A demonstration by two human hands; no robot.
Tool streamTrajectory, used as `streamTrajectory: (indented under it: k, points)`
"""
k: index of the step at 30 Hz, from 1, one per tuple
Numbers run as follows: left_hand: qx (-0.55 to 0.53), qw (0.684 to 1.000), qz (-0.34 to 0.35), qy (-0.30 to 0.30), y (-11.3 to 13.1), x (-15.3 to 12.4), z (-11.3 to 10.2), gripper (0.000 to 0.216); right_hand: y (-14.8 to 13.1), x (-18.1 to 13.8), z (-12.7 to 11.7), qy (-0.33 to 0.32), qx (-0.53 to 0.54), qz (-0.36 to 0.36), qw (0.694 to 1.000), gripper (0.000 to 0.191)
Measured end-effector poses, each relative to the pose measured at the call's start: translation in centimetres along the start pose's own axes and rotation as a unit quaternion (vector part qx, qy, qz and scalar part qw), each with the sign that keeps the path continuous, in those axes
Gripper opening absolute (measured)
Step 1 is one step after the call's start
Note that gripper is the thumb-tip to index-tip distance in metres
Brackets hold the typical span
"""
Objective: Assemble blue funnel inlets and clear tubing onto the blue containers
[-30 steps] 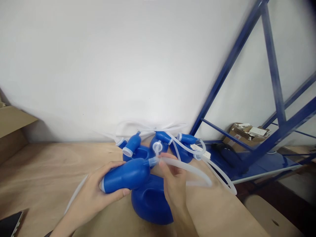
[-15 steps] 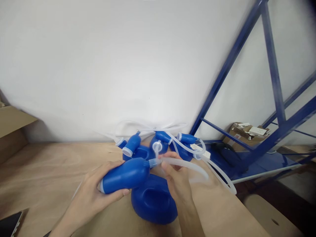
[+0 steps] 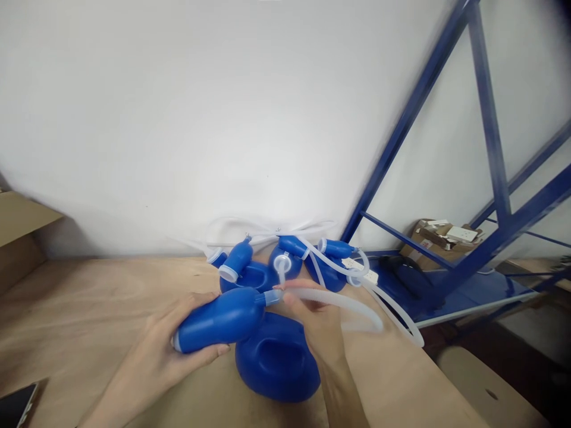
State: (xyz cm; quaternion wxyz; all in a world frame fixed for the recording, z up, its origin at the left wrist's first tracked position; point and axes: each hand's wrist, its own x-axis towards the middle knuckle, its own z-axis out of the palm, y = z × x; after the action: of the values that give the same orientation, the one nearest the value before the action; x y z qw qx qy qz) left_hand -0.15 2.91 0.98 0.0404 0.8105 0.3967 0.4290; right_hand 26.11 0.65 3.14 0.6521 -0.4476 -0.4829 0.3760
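Observation:
My left hand [image 3: 154, 359] is wrapped round the long neck of a blue plastic bottle [image 3: 218, 321], holding it tilted over the wooden table [image 3: 89, 309]. The bottle's round body [image 3: 276, 362] rests on the table between my hands. My right hand [image 3: 314, 324] pinches a translucent white tube [image 3: 343, 303] right where it meets the narrow end of the neck. The tube curves off to the right and down.
Several similar blue bottles [image 3: 250, 270] with white tubes lie against the white wall behind. A blue metal rack [image 3: 482, 238] stands at the right with a cardboard box [image 3: 439, 235] on its shelf. A phone [image 3: 15, 404] lies at the lower left, a carton [image 3: 20, 235] at the far left.
Both hands and the bottle have shifted slightly left and down; my right-hand fingers stay at the joint of tube and neck.

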Motion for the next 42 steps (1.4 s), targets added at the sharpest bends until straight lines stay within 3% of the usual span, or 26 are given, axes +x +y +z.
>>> streamTrajectory:
  k: [8, 19, 23, 31, 34, 36, 39, 42]
  points:
    - [-0.006, 1.000, -0.002, 0.022, 0.1, 0.4, 0.0, 0.052, 0.8, 0.2, 0.5, 0.060, -0.050, -0.055, 0.995, 0.027]
    - [-0.019, 1.000, 0.002, 0.014, -0.2, 0.3, 0.0, 0.056, 0.5, 0.7, -0.6, -0.070, 0.029, -0.018, 0.997, 0.021]
    - [-0.019, 1.000, 0.004, 0.011, 0.0, 0.4, 0.1, 0.054, 0.4, 0.0, 0.0, -0.034, 0.036, -0.016, 0.999, 0.018]
    - [-0.030, 0.999, -0.009, 0.012, -0.3, 0.3, 0.2, 0.055, 1.4, 0.0, 1.0, 0.052, 0.027, -0.057, 0.997, 0.039]
    - [-0.042, 0.998, -0.037, 0.008, -0.6, 0.2, 0.4, 0.057, 2.6, 0.7, 0.9, 0.014, 0.041, -0.064, 0.997, 0.050]
    - [-0.053, 0.997, -0.054, 0.004, -0.7, 0.2, 0.4, 0.057, 3.0, 1.0, 0.6, -0.033, 0.055, -0.056, 0.996, 0.048]
    - [-0.066, 0.996, -0.067, 0.009, -0.6, 0.3, 0.4, 0.058, 3.2, 1.0, 0.2, -0.091, 0.065, 0.001, 0.994, 0.035]
    - [-0.074, 0.995, -0.067, 0.012, -0.6, 0.3, 0.3, 0.056, 3.0, 0.8, -0.2, -0.126, 0.092, 0.054, 0.986, 0.042]
